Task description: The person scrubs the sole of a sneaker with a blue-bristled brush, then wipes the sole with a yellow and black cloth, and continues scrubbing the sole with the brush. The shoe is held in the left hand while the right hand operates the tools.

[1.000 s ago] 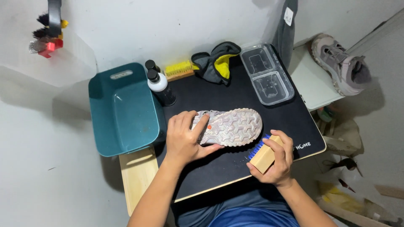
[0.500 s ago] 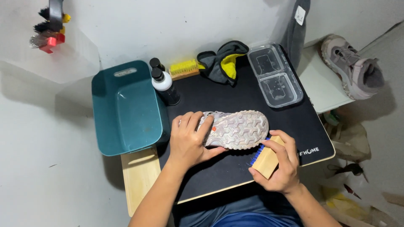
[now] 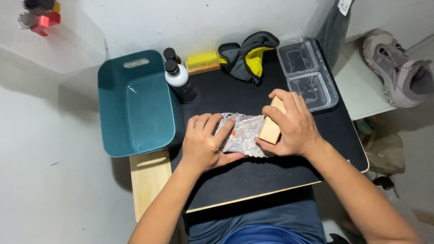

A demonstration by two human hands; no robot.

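A grey patterned shoe [image 3: 242, 135] lies sole-up on the black mat [image 3: 253, 176]. My left hand [image 3: 203, 142] grips its left end, fingers curled over the sole. My right hand [image 3: 291, 124] holds a wooden-backed brush [image 3: 271, 126] pressed down on the right part of the sole, covering that end of the shoe.
A teal plastic tub [image 3: 133, 106] stands left of the mat. Behind it are two dark bottles [image 3: 178, 79], a yellow brush [image 3: 203, 62], a grey-and-yellow cloth [image 3: 246, 56] and a clear two-part tray [image 3: 307, 74]. A second shoe [image 3: 398, 68] lies on a white shelf at right.
My right hand has lifted the brush from beside the shoe's toe at the mat's front and set it on top of the sole. My left hand stays on the shoe.
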